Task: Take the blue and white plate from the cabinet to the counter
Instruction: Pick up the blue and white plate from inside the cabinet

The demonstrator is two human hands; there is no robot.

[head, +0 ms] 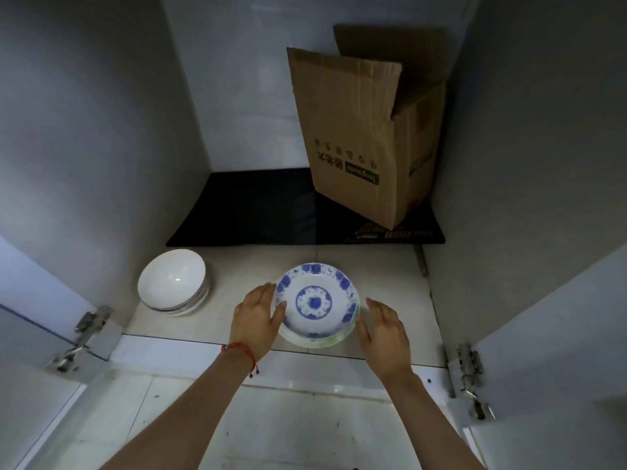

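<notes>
The blue and white plate (317,301) sits on the cabinet shelf (390,293), near its front edge, stacked on another plate with a green-tinted rim. My left hand (258,320) is at the plate's left rim, thumb lying over the edge and fingers spread. My right hand (383,330) hovers just off the right rim, fingers apart, a small gap between it and the plate. A red string bracelet circles my left wrist.
A stack of white bowls (173,283) stands left of the plate. Behind lies a black flat appliance (258,215) with an open cardboard box (369,137) on its right half. Both cabinet doors are swung open, hinges (470,371) at each side.
</notes>
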